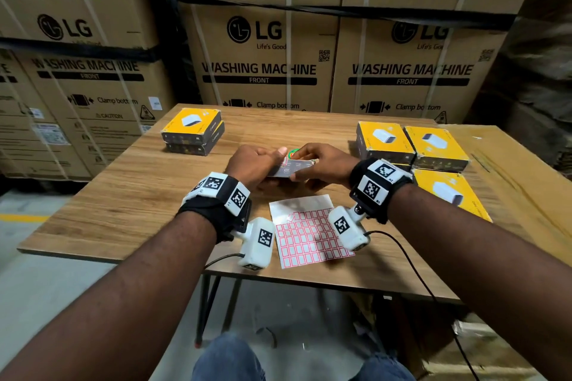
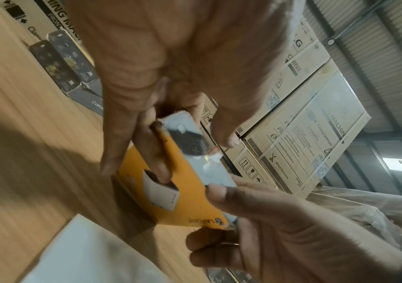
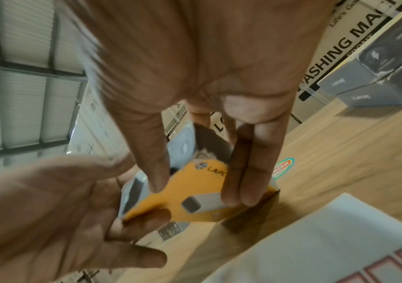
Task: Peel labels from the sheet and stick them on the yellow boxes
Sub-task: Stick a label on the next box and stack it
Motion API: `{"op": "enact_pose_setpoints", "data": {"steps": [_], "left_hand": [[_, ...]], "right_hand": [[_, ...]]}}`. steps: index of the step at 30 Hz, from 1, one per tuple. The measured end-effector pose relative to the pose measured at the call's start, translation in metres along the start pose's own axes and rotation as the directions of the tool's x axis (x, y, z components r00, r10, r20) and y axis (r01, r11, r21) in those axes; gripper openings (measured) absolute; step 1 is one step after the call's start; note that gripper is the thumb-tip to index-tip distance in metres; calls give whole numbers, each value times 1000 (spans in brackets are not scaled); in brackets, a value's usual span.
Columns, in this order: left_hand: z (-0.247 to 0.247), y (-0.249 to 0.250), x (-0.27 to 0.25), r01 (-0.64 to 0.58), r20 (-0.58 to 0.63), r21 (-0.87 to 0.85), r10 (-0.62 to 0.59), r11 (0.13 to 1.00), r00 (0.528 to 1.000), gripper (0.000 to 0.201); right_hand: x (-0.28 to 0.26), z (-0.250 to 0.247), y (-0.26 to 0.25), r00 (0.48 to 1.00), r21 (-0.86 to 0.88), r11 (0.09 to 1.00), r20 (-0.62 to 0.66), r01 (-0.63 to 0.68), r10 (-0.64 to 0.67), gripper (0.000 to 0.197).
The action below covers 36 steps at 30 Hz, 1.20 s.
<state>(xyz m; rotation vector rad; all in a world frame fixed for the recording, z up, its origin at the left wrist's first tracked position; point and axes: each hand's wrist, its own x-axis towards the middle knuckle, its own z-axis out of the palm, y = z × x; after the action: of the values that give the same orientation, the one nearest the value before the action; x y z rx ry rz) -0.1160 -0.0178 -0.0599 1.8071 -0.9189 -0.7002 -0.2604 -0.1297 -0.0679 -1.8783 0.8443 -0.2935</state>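
Holding one small yellow cardboard box [image 1: 291, 168] in both hands, left grip [image 1: 252, 164] and right grip [image 1: 325, 165] pinch its ends, while many red-edged labels wait on the white sheet [image 1: 306, 237] below them.

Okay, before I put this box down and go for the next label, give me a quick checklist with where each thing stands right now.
1. Box held firmly: ok. The left hand and right hand both grip the yellow box above the table.
2. Label stuck on the box: cannot tell. A red-edged patch shows by the left thumb, but it is too small to judge.
3. Labels left on the label sheet: ok, many rows remain.
4. Sheet within reach: ok, it lies flat just under the wrists.
5. More boxes waiting: ok, the boxes on the right.
6. Room beside the stack on the left: ok.
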Motion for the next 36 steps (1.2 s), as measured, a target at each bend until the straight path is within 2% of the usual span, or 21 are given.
{"op": "enact_pose_setpoints", "data": {"steps": [5, 9, 11, 15, 20, 23, 25, 27, 29, 30, 32, 33, 36], "left_hand": [[5, 5, -3, 39, -24, -126, -42, 991, 999, 31], [6, 8, -2, -23, -108, -145, 8, 989, 994, 22], [7, 10, -1, -26, -115, -192, 4, 981, 993, 17], [9, 14, 0, 55, -90, -350, -92, 935, 992, 20], [4, 13, 0, 34, -193, -435, -130, 900, 972, 25], [7, 13, 0, -16, -234, -474, -109, 881, 966, 30], [10, 12, 4, -39, -260, -488, -103, 872, 960, 34], [11, 12, 6, -48, -268, -449, -83, 892, 960, 52], [17, -9, 31, -48, -250, -407, -61, 912, 966, 79], [19, -16, 39, -39, -227, -379, -52, 925, 972, 87], [19, -6, 25, -33, -172, -371, -33, 928, 985, 85], [18, 8, 7, -32, -154, -380, -30, 924, 988, 78], [18, 6, 6, -43, -107, -399, 0, 916, 994, 62]], "right_hand": [[-2, 10, 8, 971, -93, 987, -192, 129, -145, 41], [-1, 10, 4, 940, -67, 979, -276, 190, -201, 45], [-3, 10, 1, 916, -148, 966, -314, 212, -250, 46], [-8, 11, -4, 881, -335, 917, -337, 218, -333, 48], [-14, 17, -5, 864, -341, 900, -325, 272, -384, 51], [-13, 17, -5, 861, -275, 921, -356, 274, -363, 54], [-12, 16, -8, 873, -186, 955, -394, 232, -289, 66], [-11, 16, -14, 909, 48, 980, -385, 194, -161, 79], [-11, 15, -19, 956, 291, 947, -291, 132, -44, 80], [-10, 14, -20, 966, 344, 933, -257, 102, -10, 78], [-7, 12, -20, 971, 385, 920, -237, 70, 26, 77], [-4, 12, -17, 970, 405, 913, -236, 48, 54, 79], [1, 15, -16, 967, 481, 877, -225, 5, 118, 85]]}}
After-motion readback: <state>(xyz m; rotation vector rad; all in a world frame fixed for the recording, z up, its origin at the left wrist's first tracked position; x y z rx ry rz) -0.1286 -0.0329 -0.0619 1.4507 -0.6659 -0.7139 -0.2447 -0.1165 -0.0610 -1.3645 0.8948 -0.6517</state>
